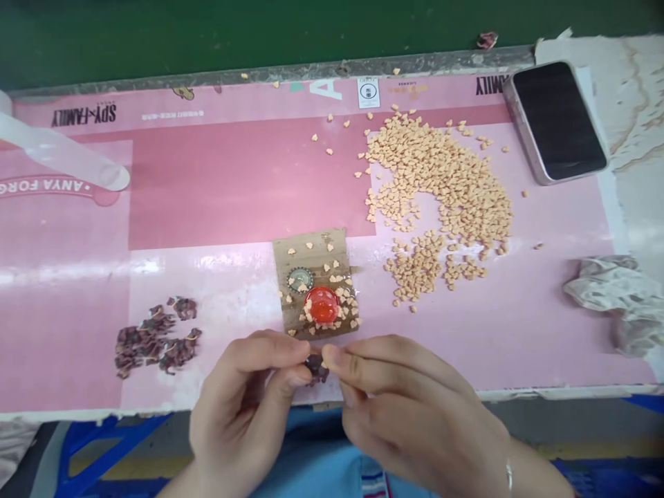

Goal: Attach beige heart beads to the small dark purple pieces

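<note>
My left hand pinches a small dark brown animal figurine between thumb and forefinger, close to the table's front edge. My right hand meets it from the other side. Its fingers are pressed together at the figurine, with a tiny tan piece at their tips; the fingers partly hide both. Just beyond the hands lies a worn tan board. A red cap with glossy contents and a metal bottle cap rest on it, among scattered tan pieces. Several similar brown figurines lie grouped at the left.
A large heap of tan pieces spreads across the pink printed sheet on the right. Farther right are a phone and crumpled white cloth or paper. A translucent white strip reaches in from the left.
</note>
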{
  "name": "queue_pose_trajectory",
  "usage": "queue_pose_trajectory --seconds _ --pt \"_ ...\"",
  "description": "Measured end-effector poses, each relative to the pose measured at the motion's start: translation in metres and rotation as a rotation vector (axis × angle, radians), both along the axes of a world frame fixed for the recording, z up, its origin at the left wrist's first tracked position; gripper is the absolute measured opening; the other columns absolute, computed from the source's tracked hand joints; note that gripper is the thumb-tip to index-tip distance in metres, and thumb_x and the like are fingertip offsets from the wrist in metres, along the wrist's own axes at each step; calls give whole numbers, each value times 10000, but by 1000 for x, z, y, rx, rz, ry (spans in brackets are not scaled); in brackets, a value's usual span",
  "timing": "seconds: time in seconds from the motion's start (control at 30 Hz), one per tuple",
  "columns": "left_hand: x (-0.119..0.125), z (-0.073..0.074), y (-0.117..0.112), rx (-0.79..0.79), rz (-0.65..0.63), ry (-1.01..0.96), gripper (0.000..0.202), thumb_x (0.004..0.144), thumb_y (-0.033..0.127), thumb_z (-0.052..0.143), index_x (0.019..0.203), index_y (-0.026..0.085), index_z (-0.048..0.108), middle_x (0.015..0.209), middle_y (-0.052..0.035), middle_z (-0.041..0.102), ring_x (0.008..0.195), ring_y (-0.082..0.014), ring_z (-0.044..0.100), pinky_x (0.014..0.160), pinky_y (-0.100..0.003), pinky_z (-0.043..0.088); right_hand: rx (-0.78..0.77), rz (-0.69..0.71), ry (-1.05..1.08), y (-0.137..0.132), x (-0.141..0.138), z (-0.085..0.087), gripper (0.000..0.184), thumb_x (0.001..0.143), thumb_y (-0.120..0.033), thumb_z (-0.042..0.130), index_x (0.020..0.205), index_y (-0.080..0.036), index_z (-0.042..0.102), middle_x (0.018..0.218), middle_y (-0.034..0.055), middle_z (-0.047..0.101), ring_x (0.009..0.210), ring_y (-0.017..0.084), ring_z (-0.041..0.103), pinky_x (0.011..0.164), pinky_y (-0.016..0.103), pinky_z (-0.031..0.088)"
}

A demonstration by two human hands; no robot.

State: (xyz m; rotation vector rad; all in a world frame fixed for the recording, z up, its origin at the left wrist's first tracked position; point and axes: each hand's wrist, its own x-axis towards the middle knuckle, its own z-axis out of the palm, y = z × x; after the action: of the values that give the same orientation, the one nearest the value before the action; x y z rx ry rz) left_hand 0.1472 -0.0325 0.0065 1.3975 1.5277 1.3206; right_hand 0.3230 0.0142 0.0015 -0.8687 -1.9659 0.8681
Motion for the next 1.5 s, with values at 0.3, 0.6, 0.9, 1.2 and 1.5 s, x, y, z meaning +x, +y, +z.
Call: queue_pose_trajectory --seconds 0.3,0.6,0.9,1.2,1.5 --pt "-62 29 135 61 -19 593 89 913 344 698 978 285 715 860 6 774 796 -188 747 728 -315 609 -131 -492 381 20 59 -17 184 899 -50 694 975 -218 681 1061 58 807 838 185 782 763 328 681" --pt "-125 -18 339 -75 221 821 55 884 213 519 885 186 567 1082 -208 699 1102 -348 628 1034 -524 469 -169 -623 425 29 73 -42 101 897 -156 750 844 -229 705 817 50 765 665 193 729 587 304 653" --pt "-174 21 196 172 297 1027 435 859 409 768 1227 246 603 1494 -100 511 1471 -403 383 1268 -681 195 -212 -604 485 25 71 -39 85 896 -163 758 888 -234 712 818 46 759 623 183 695 542 322 620" --pt "-215 -38 137 -90 466 518 694 734 667 858 1136 197 543 1119 -79 722 1078 -276 685 963 -475 576 -190 -598 520 28 65 -41 119 893 -180 772 933 -232 672 839 17 766 608 155 671 559 308 572" --pt "-154 -1 136 24 155 689 496 807 527 805 1114 178 631 1155 -82 741 1090 -274 685 1044 -493 550 -185 -660 578 33 63 -41 130 879 -220 757 935 -239 641 841 -3 765 616 141 645 609 306 550"
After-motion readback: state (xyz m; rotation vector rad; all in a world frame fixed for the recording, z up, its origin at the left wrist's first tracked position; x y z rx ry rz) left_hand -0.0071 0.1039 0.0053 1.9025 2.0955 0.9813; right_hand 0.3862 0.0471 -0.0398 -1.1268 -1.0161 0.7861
